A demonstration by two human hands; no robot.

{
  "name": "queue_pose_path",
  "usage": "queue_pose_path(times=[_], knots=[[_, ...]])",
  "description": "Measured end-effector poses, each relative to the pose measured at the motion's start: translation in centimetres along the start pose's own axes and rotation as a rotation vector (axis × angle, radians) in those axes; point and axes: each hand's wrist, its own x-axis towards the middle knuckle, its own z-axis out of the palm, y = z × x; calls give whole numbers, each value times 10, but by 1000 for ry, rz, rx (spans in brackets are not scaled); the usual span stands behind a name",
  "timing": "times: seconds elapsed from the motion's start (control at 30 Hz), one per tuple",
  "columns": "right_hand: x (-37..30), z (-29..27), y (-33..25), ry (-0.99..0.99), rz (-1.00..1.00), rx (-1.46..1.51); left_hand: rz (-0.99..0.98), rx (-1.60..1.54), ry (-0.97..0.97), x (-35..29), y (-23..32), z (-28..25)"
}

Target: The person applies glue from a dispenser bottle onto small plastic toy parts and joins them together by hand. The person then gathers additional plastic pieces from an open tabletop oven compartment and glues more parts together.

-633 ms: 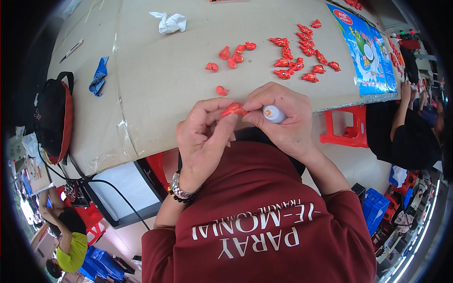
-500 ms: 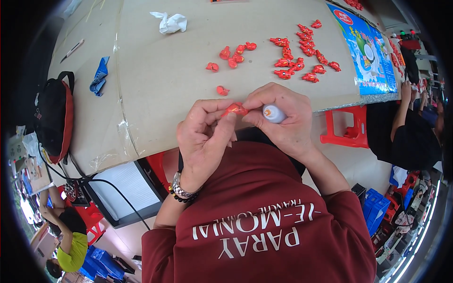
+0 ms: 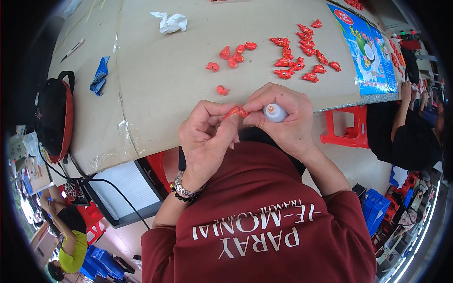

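Pinching the small red piece (image 3: 235,112) over the near edge of the worktop (image 3: 160,70), the left hand (image 3: 206,134) has just turned it slightly, suggesting work on it continues. The right hand's (image 3: 293,128) thumb and forefinger press together at its end, a white bottle (image 3: 276,113) tucked in that palm; covering fingers hide what they grip and the bottle's far end.

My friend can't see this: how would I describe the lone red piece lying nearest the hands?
Find the beige table, then look just beyond the person's left hand. A small red piece lies there, alone and closer to the hands than the other loose red pieces.
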Motion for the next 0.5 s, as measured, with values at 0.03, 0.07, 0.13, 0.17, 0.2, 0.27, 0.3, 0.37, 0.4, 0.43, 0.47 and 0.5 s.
queue_pose_path(times=[0.03,0.07,0.13,0.17,0.2,0.27,0.3,0.37,0.4,0.43,0.47,0.5], knots=[[0,0,0,1,2,9,7,-3,2,0,0,0],[0,1,0,2,2,16,4,-6,11,-1,0,1],[0,1,0,-7,-3,4,2,-13,17,-1,0,1],[0,1,0,-12,-7,-3,3,-16,17,-1,-1,1],[-1,1,-1,-16,34,23,5,-20,16,-1,-1,1],[-3,0,-4,-27,123,64,7,-12,18,-2,-2,0],[-3,0,-4,-27,113,72,1,-8,23,-2,-2,0],[-2,-1,-4,-33,114,72,16,-8,14,-2,-2,0],[-1,-1,-4,-35,113,65,19,-10,11,-1,-2,0],[-1,-1,-4,-35,115,56,14,6,10,0,-1,0],[0,-2,-4,-39,117,50,8,22,10,0,0,1],[0,-4,-4,-43,112,39,2,39,11,1,1,2]])
